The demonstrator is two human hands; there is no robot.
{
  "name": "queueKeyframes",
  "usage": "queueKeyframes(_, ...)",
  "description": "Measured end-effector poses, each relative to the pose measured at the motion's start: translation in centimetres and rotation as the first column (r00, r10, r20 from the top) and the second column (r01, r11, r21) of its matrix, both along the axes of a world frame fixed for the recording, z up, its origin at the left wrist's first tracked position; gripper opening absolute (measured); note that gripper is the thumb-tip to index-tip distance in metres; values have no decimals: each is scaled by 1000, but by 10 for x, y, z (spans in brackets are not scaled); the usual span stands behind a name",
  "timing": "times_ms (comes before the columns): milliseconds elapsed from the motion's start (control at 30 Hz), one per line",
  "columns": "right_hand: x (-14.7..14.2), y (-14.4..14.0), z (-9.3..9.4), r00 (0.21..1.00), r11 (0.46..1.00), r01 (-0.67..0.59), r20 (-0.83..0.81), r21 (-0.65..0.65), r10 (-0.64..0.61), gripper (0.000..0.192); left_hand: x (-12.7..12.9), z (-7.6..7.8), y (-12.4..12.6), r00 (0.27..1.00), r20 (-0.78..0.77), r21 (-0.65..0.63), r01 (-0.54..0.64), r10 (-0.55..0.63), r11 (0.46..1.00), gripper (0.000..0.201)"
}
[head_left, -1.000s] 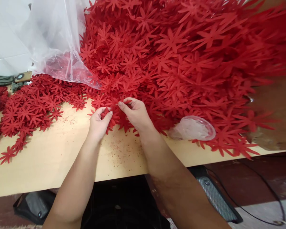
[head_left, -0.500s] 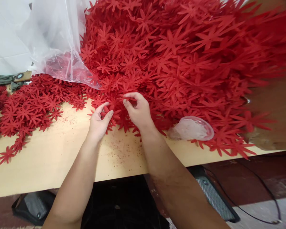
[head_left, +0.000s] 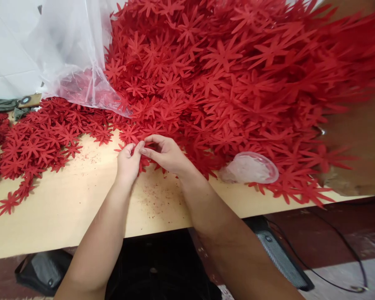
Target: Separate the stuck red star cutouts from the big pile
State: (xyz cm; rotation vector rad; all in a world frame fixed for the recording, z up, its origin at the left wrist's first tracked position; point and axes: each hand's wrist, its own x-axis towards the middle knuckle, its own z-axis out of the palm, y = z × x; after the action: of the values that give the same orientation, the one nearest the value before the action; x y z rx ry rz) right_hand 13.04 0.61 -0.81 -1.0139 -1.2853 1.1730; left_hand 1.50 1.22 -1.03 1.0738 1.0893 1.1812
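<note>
My left hand point(head_left: 128, 160) is closed, thumb against forefinger, at the front edge of a big heap of red flower cutouts point(head_left: 223, 56). Red petals of a flower cutout point(head_left: 143, 163) show just below its fingertips. Meeting it from the right, my right hand point(head_left: 165, 154) pinches with thumb and forefinger at the same spot. The fingers cover most of what is pinched between the two hands. More cutouts lie flat behind and under the hands, each with several narrow petals.
A clear plastic bag point(head_left: 81, 54) stands at the back left beside a smaller heap of cutouts point(head_left: 34, 141). A round clear plastic tub point(head_left: 253, 168) lies right of my hands. Cardboard point(head_left: 356, 154) borders the right. Red crumbs dot the wooden table point(head_left: 90, 200).
My right hand has come left and down from the heap, with a red piece at its fingertips before, and now meets my left hand. The left thumb and fingers have closed together.
</note>
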Motion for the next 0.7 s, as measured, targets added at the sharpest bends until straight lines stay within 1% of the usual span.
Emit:
queueKeyframes(100,3,3,0,998,999,45,-33,18,-44,35,1,-1,-1,998,37,5,42,-42,999,40)
queueKeyframes(200,7,5,0,985,984,172,-39,55,-170,30,2,1,-2,993,61,19,99,-100,995,31)
queueKeyframes(233,9,7,-2,971,968,238,-47,73,-236,29,3,1,-3,992,56,21,109,-110,994,28)
queueKeyframes(300,14,11,-6,921,916,387,-77,101,-381,26,3,3,-2,995,36,16,97,-98,995,25)
queueKeyframes(367,21,17,-13,858,852,513,-100,108,-504,20,3,4,-1,999,19,11,49,-50,999,18)
queueKeyframes(400,25,21,-16,833,827,552,-104,108,-543,15,3,5,-1,1000,16,13,23,-23,1000,13)
queueKeyframes(433,28,24,-20,816,808,577,-100,114,-569,12,3,5,0,1000,16,16,3,-3,1000,10)
queueKeyframes(467,31,26,-23,805,794,594,-84,130,-588,14,3,5,0,1000,15,19,-8,8,1000,9)
queueKeyframes(500,33,27,-25,792,778,608,-53,160,-608,21,3,5,0,1000,12,19,-7,7,1000,10)
queueKeyframes(567,35,27,-25,748,731,633,41,254,-662,35,2,5,1,1000,-9,28,0,0,1000,13)
queueKeyframes(633,32,21,-20,691,682,634,129,365,-711,41,1,3,1,1000,-29,55,-2,3,998,18)
queueKeyframes(667,29,18,-16,694,685,608,150,402,-704,40,0,2,1,999,-38,70,-4,7,998,21)
queueKeyframes(700,26,14,-11,737,722,557,158,411,-658,39,0,0,2,999,-45,78,-2,5,997,24)
